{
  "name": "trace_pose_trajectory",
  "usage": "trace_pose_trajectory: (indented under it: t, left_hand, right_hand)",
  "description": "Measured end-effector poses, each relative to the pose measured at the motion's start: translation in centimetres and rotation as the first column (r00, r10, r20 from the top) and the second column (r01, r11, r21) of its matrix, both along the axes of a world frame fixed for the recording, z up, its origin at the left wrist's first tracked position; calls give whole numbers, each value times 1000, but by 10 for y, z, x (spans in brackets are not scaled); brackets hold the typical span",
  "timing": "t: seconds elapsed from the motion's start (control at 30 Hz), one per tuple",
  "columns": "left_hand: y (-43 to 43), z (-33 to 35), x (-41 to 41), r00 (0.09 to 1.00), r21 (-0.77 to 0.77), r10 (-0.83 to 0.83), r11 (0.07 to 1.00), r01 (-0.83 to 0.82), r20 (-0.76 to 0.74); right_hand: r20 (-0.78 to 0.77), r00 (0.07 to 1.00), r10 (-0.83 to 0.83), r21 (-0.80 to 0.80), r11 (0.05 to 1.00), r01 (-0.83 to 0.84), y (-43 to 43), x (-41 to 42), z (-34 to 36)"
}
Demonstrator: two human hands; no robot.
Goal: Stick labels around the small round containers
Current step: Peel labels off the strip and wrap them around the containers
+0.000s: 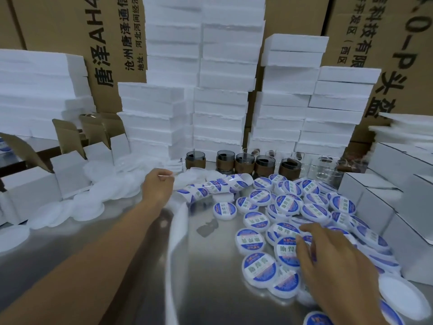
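Many small round containers (249, 240) with blue labels lie heaped on the shiny tabletop (206, 277). Our right hand (337, 261) rests flat on the heap, fingers loose. Our left hand (158, 186) is curled by the label strip (210, 186); we cannot tell if it holds anything. Plain white lids (89, 202), dark cups (244, 163) and foam stacks (220, 102) crowd behind. White boxes (375, 207) wall the right side.

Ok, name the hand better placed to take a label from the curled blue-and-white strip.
Left: the left hand sits beside the label strip; the right hand is over labelled round containers.
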State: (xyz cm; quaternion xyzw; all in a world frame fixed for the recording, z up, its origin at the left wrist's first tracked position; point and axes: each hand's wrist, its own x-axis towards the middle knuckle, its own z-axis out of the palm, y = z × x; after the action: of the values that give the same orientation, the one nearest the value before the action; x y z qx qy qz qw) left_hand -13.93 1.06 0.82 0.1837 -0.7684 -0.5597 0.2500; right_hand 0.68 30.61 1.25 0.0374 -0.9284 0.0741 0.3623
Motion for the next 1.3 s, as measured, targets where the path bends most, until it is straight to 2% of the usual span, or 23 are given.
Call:
trace_pose_trajectory:
  t: [0.07, 0.17, 0.3, 0.47, 0.63, 0.8, 0.93, 1.03, 1.13, 1.2, 1.3]
  left_hand:
    - [-9, -1, -17, 998, -43, 27, 999, -25, 53]
    - [-22, -4, -34, 986, -214, 22, 977, 14, 163]
    - [-29, -13, -43, 963, -491, -32, 856, 165, 267]
    - [-27, -17, -42, 936, -552, -23, 803, 226, 350]
    - [-19, -9, -31, 927, -490, -16, 846, 212, 374]
    - [-7, -13, -3, 974, -397, -3, 913, 95, 226]
    - [5, -10, 20, 980, -294, -9, 953, 68, 197]
    - [21, -2, 48, 998, -235, -22, 971, 37, 66]
    - [44, 3, 88, 979, -72, -153, 987, 145, -133]
    - [59, 6, 112, 945, -13, -261, 964, 264, -196]
    - [76, 9, 136, 873, 68, -399, 899, 432, -279]
  right_hand:
    - [-53, 998, 27, 35, 999, -25, 0, -4, -3]
    - [-83, 996, 36, 35, 999, -33, 1, -8, -5]
    - [-98, 994, 56, 37, 998, -52, 2, -11, -6]
    - [-99, 995, 26, 30, 999, -23, 0, -9, -6]
    - [-79, 997, 16, 22, 1000, -15, 1, -6, -8]
    - [-74, 997, 13, 5, 1000, -13, 2, -3, -7]
    - [18, 1000, -21, -21, 1000, 21, 3, 0, -7]
    - [43, 999, -12, -64, 998, 15, 2, 3, -4]
    - [3, 999, 42, -109, 993, -41, -6, 11, 1]
    - [-33, 993, 114, -166, 979, -118, -12, 18, 7]
    - [16, 960, 280, -399, 882, -250, -24, 27, 11]
